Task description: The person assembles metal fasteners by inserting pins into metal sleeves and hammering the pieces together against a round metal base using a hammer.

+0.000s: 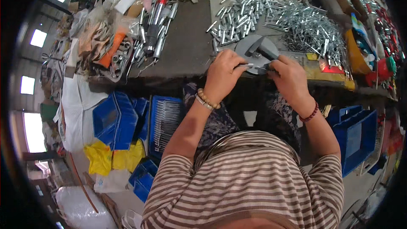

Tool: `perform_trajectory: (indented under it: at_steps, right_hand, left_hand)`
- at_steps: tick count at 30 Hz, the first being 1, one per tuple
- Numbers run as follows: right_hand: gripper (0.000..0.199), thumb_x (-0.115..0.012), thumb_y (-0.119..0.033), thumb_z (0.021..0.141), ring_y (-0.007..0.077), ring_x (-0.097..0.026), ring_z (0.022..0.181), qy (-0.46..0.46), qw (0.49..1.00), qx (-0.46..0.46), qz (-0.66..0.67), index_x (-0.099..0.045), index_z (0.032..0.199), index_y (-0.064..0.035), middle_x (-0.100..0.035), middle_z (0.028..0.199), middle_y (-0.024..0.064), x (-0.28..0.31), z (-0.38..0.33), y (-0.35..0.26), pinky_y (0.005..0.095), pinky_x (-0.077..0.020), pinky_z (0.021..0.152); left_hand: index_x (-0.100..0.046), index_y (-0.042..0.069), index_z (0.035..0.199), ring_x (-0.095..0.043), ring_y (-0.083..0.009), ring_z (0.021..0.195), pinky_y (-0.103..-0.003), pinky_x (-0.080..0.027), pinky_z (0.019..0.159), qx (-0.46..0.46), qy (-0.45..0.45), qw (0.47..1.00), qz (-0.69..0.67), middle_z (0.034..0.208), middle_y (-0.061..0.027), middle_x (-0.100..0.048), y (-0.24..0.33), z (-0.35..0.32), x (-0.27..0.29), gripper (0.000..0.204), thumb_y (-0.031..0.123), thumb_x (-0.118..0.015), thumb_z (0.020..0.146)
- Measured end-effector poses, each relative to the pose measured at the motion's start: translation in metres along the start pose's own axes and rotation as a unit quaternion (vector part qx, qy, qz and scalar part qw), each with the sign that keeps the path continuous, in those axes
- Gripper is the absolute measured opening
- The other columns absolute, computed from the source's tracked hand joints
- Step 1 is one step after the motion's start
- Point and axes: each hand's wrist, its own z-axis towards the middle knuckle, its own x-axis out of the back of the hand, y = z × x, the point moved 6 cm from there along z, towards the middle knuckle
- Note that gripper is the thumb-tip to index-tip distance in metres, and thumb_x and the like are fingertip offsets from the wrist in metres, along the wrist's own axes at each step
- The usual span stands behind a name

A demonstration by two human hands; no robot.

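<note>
My left hand (223, 73) is closed in a pinch on a small silvery metal pin (249, 65) at the near edge of the workbench. Facing it, my right hand (290, 78) has its fingers curled together, with a small dark piece (262, 70) at their tips that I cannot make out. Just beyond both hands, a dark hammer-like tool (267, 50) lies over a round grey metal disc (241, 46). Its handle end reaches my right knuckles; whether they touch it is unclear.
Loose silvery metal tubes (241, 15) and a pile of thinner pins (311, 27) cover the bench beyond. Cylindrical tools (157, 29) and a socket tray (114, 70) sit to the left. Blue bins (112, 121) stand below left, others (356, 138) below right.
</note>
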Motion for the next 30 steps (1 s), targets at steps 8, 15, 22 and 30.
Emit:
perform_trajectory:
  at_steps: [8, 15, 22, 30]
  right_hand:
    - [0.017, -0.075, -0.007, 0.075, 0.0336, -0.062, 0.089, 0.011, 0.999, 0.033, 0.002, -0.063, 0.087, -0.006, -0.059, 0.09, 0.0098, -0.004, -0.001, -0.006, 0.0457, -0.0502, 0.075]
    - [0.018, -0.076, -0.007, 0.074, 0.0331, -0.062, 0.09, 0.012, 0.999, 0.043, 0.011, -0.064, 0.088, -0.0066, -0.059, 0.091, 0.0092, -0.008, -0.003, -0.006, 0.0451, -0.0502, 0.076]
    - [0.019, -0.076, -0.007, 0.075, 0.0344, -0.062, 0.091, -0.003, 0.999, 0.014, 0.028, -0.064, 0.089, -0.006, -0.06, 0.091, 0.0097, -0.01, 0.0, -0.001, 0.046, -0.0502, 0.076]
    - [0.019, -0.076, -0.007, 0.075, 0.0355, -0.062, 0.09, -0.01, 0.999, 0.01, 0.051, -0.065, 0.09, -0.0052, -0.061, 0.092, 0.0105, -0.012, 0.003, 0.0, 0.0466, -0.0499, 0.076]
  left_hand:
    - [-0.072, 0.003, 0.094, -0.062, -0.0273, 0.09, -0.038, -0.05, 0.081, -0.004, 0.008, 1.0, -0.022, 0.092, -0.008, -0.063, -0.002, -0.008, -0.001, 0.015, 0.01, -0.076, 0.082]
    - [-0.072, 0.004, 0.095, -0.062, -0.0269, 0.091, -0.037, -0.049, 0.082, 0.006, 0.006, 0.999, -0.036, 0.092, -0.0081, -0.063, -0.004, -0.013, -0.002, 0.016, 0.009, -0.077, 0.081]
    - [-0.073, 0.004, 0.096, -0.062, -0.0236, 0.092, -0.034, -0.049, 0.081, 0.038, -0.02, 0.998, -0.053, 0.093, -0.0068, -0.063, -0.003, -0.007, -0.002, 0.016, 0.008, -0.077, 0.081]
    - [-0.075, 0.003, 0.094, -0.062, -0.0233, 0.089, -0.034, -0.049, 0.08, 0.034, -0.007, 0.998, -0.059, 0.091, -0.0071, -0.063, -0.007, -0.01, -0.004, 0.012, 0.007, -0.076, 0.082]
